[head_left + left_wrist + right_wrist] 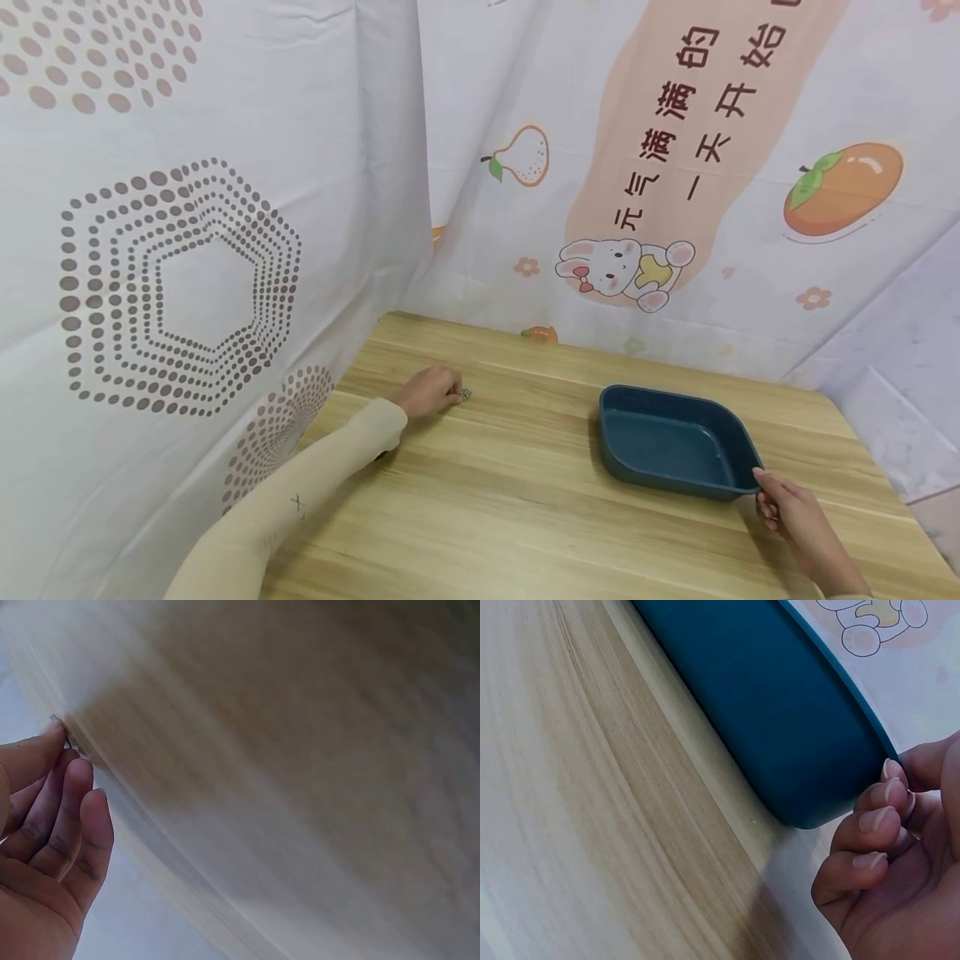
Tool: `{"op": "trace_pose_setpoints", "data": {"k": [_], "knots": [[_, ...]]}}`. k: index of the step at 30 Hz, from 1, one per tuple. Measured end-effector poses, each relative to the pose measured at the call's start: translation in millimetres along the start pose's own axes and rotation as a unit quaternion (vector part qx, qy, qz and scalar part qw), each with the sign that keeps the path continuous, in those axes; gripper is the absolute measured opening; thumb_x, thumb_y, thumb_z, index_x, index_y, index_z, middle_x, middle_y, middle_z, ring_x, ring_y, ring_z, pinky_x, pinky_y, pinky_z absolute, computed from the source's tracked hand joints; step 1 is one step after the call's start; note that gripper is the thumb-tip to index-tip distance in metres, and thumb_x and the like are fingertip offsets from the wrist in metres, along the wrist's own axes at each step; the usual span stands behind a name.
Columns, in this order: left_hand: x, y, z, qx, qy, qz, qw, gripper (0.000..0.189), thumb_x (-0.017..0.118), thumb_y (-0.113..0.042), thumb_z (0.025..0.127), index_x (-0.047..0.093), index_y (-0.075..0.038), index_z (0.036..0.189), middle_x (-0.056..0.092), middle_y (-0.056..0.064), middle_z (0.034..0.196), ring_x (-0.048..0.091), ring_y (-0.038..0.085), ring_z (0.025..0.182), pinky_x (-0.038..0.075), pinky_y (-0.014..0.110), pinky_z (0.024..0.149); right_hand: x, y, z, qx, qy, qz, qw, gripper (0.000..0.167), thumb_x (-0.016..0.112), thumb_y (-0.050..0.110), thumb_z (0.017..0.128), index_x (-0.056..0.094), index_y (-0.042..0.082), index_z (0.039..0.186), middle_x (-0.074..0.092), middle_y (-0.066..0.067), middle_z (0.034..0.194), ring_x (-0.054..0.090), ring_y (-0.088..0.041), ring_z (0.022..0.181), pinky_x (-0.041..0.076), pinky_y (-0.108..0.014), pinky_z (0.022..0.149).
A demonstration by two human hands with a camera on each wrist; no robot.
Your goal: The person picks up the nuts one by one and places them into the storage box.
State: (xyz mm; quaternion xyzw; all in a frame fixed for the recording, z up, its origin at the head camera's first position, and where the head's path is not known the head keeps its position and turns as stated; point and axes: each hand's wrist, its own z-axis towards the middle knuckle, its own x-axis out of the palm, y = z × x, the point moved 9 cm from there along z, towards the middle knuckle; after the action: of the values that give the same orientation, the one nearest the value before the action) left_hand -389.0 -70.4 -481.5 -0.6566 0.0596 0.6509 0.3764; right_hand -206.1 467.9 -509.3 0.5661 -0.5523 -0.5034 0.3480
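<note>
Toward the back left of the table, my left hand (433, 392) pinches a small, greyish, shiny item (466, 395) between thumb and fingertips. In the left wrist view only a sliver of that item (73, 742) shows past the fingers; its kind I cannot tell. My right hand (797, 521) grips the near right corner of a dark teal rectangular tray (667, 446), thumb at the rim and fingers curled beneath it on the outer wall. Nothing lies inside the tray. The right wrist view shows the tray's smooth outer side (780, 727) close above the wood.
The wooden table (480, 500) meets a printed white cloth (480, 275) along its back edge. Another cloth with dotted patterns (390, 208) hangs down the left side, close to my left sleeve (315, 475). More pale cloth (900, 400) hangs at the right.
</note>
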Motion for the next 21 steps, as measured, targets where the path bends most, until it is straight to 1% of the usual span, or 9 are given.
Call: {"op": "trace_pose_setpoints", "data": {"k": [5,8,15,21], "knots": [[1.4,-2.2,0.4,-0.008,0.008,0.0,0.9999,0.007,0.078,-0.016,0.092,0.073,-0.01,0.089,0.071,-0.003,0.086,0.061,0.005,0.072,0.054,0.023,0.068,-1,-2,-0.9,0.007,0.001,-0.004,1.0,0.041,0.047,0.035,0.111,0.053,0.009,0.079,0.049,0.004,0.071,0.044,-0.009,0.058,0.042,-0.024,0.054],[3.7,-3.7,1.3,-0.006,0.01,-0.001,0.9999,0.01,0.078,-0.018,0.092,0.074,-0.01,0.091,0.072,-0.003,0.088,0.062,0.005,0.073,0.053,0.022,0.068,0,-2,-1.9,0.007,0.005,-0.01,0.9999,0.042,0.046,0.036,0.111,0.053,0.01,0.079,0.049,0.004,0.07,0.045,-0.009,0.058,0.042,-0.024,0.054],[8.6,-7.6,3.6,0.016,0.008,0.013,0.9998,0.007,0.079,-0.015,0.092,0.075,-0.009,0.09,0.074,0.0,0.091,0.062,0.005,0.073,0.053,0.021,0.066,1,-3,-2.8,0.023,0.013,-0.018,0.9995,0.041,0.045,0.038,0.111,0.052,0.012,0.08,0.049,0.005,0.072,0.045,-0.009,0.06,0.044,-0.024,0.056],[6.4,-10.4,5.6,0.021,0.005,0.026,0.9994,0.006,0.077,-0.014,0.093,0.075,-0.009,0.09,0.074,0.0,0.089,0.06,0.004,0.071,0.053,0.022,0.065,0,-2,-0.8,0.024,0.007,-0.015,0.9996,0.041,0.045,0.038,0.111,0.052,0.011,0.081,0.048,0.004,0.072,0.044,-0.009,0.06,0.043,-0.025,0.056]]}}
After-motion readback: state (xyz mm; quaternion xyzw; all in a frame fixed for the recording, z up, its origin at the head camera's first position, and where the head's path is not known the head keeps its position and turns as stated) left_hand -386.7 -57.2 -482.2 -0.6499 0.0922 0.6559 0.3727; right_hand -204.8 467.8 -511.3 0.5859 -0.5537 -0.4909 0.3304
